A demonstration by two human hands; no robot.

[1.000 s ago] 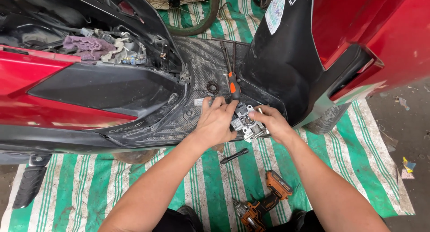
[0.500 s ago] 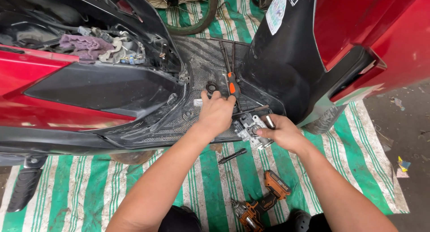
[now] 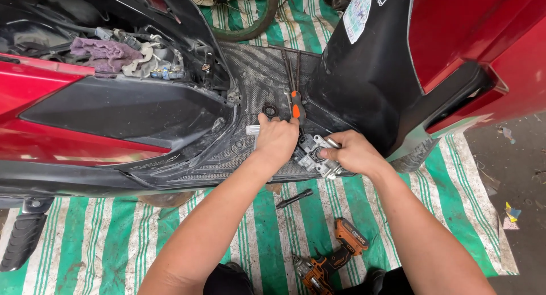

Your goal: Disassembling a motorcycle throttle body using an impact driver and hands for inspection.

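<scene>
A grey metal part with bolts lies on the black floorboard of a red scooter. My right hand grips the part's right side, thumb on top. My left hand rests knuckles up just left of the part, its fingertips by a small black ring and the orange-handled screwdriver that lies on the floorboard. Whether the left hand holds anything is hidden under the palm.
A black bolt or socket bit lies on the green-and-white striped mat. An orange cordless driver sits near my knees. Rags and wiring fill the open body at upper left. A footpeg sticks out at lower left.
My left hand has slid up the floorboard toward the screwdriver and ring. My right hand has shifted slightly right while staying on the metal part.
</scene>
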